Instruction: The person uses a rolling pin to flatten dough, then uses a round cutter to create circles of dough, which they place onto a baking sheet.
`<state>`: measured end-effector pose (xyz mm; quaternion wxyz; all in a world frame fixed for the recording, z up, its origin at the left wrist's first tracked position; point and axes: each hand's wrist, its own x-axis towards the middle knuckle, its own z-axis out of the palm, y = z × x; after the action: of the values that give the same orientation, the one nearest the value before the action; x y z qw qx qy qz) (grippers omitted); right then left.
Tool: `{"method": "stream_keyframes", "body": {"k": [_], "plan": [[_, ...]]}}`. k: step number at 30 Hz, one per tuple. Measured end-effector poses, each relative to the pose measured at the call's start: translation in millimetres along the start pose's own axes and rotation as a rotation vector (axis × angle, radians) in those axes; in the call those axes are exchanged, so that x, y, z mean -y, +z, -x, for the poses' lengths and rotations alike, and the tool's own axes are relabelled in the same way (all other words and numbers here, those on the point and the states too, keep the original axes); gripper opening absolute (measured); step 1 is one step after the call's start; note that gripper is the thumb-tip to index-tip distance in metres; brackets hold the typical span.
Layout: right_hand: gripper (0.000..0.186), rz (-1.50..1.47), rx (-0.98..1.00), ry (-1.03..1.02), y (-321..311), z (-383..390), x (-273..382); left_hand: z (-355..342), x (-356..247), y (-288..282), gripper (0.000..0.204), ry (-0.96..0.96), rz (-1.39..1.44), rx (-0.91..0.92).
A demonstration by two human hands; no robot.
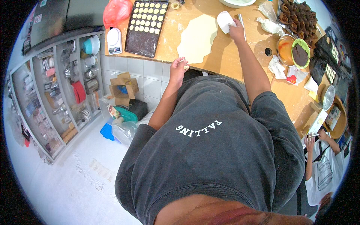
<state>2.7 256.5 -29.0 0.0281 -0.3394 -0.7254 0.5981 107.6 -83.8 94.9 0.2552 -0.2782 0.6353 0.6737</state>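
Pale, ragged dough [198,40] lies flat, left hand [177,70] pinching a scrap [186,67], right hand [236,32] gripping a white scraper [225,21].

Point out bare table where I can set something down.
The table is free between the dark tray and dough sheet (lightly floured), and between that sheet and right forearm. Crowded: the right, around the metal bowl and green-rimmed bowl.

I see a bare strip of table [168,41] where a hand could pass between the dark tray [140,44] and the dough sheet [198,39]; the left hand [177,71] stands at its near end, while the right hand [236,31] and white scraper [225,21] block the dough's upper right side
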Motion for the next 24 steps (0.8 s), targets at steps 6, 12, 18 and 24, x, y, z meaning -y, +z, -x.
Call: {"method": "stream_keyframes", "body": {"k": [6,12,18,24], "plan": [[0.037,0.194,-0.088,-0.047,0,-1,-2,5,-6,2,0.035,0.019,0.001,-0.009],[0.038,-0.033,-0.128,0.002,-5,12,-11,2,-8,-11,0.040,0.002,-0.040,0.063],[0.036,-0.153,-0.102,0.101,-19,94,-11,-24,-20,-28,0.038,0.001,-0.163,0.139],[0.035,0.015,-0.188,0.273,-11,184,-19,-58,-46,-34,0.034,-0.016,-0.321,0.257]]}}
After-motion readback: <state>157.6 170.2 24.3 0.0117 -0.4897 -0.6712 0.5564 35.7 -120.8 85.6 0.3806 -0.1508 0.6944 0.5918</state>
